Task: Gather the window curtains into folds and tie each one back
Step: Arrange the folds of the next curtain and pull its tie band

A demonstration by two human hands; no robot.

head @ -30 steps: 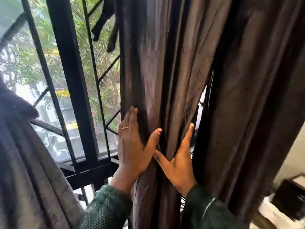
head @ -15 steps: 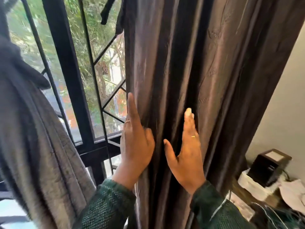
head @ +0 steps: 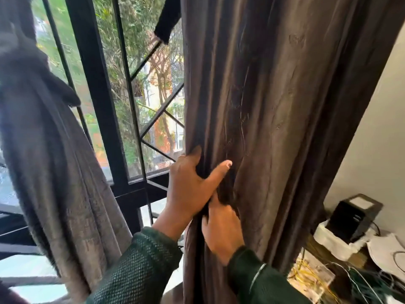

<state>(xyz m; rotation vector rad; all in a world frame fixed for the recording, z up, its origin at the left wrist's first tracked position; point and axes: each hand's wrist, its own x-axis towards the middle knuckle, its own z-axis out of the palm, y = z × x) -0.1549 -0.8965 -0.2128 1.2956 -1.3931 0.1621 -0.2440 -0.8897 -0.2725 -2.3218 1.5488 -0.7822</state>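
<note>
The person is gathering the brown curtain (head: 274, 110), which hangs from top centre to the bottom of the frame; the left hand (head: 190, 183) grips its window-side edge, fingers (head: 195, 153) wrapped behind the cloth and thumb pressed across the front; the right hand (head: 221, 229), just below and touching it, pinches a fold. To do this well the person should probably keep the pleats even, draw the far cloth inward in equal widths, and hold the bundle tight until a tie goes on. Counted: two curtains, the grey curtain (head: 50, 150) at left apparently already knotted; two hands; one black box (head: 355, 218) at lower right.
</note>
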